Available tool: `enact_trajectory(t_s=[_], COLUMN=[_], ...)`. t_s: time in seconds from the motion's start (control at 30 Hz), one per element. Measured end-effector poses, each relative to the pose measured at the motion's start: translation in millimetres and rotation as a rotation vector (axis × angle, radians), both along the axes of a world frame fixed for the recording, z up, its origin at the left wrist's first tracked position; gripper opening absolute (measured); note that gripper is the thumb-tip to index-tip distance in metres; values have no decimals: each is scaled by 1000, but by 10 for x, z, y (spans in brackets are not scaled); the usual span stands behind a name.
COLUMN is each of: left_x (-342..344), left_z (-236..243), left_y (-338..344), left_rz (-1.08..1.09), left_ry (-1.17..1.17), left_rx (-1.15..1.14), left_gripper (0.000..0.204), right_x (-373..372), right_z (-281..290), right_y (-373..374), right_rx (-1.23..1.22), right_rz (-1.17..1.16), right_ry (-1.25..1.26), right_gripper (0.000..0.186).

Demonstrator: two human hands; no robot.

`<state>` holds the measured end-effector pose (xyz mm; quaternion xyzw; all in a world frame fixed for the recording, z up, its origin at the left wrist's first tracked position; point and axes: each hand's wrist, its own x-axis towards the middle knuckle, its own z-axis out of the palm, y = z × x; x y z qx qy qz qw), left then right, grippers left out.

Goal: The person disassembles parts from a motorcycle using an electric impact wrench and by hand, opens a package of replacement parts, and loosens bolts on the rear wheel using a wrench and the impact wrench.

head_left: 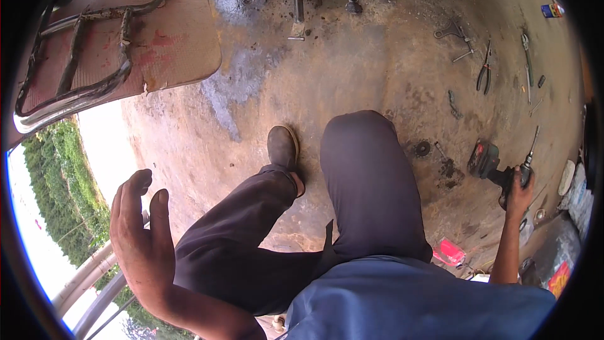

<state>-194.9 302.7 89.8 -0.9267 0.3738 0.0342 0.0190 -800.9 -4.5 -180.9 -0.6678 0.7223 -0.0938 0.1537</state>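
My left hand (145,245) is raised at the lower left, fingers bent and apart, with nothing in it. At the right side my right hand (518,195) is wrapped round the grip of a cordless drill (502,176). The drill has a dark body and a red-and-black battery; a long bit points away from me. Oily ground lies below the drill. Nearest to it are a small black ring-shaped part (422,148) and a short metal pin (440,149).
Pliers (484,70), a long wrench (527,60), a chain tool (458,39) and a short chain piece (453,104) lie on the stained floor. A metal rack (70,91) juts in at upper left, and a metal stand (297,0) rises ahead. A red packet (448,252) lies nearer me.
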Motion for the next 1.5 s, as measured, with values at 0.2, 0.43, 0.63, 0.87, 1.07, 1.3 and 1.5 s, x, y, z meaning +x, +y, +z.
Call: enact_trajectory(t_s=[0.2, 0.43, 0.63, 0.87, 1.07, 1.3, 1.5], left_x=[-4, 276, 778, 957, 1080, 984, 857], left_z=[150, 77, 115, -344, -490, -720, -709], left_y=[212, 227, 378, 458, 556, 522, 60], left_rz=[175, 51, 70, 10, -100, -234, -305], left_ry=[76, 189, 240, 425, 393, 352, 335], left_rx=[62, 95, 2, 94, 37, 218, 173], left_gripper=[28, 25, 17, 9, 11, 17, 14], right_x=[120, 47, 188, 304, 520, 474, 343], right_z=[121, 100, 108, 201, 356, 360, 232], right_y=[3, -39, 28, 109, 29, 87, 134], right_rx=[24, -16, -72, -161, -114, -155, -228], right_rz=[77, 107, 104, 23, 1, -12, 54], right_ry=[-21, -59, -51, -5, 0, -37, -12], right_gripper=[51, 51, 43, 49, 47, 48, 46])
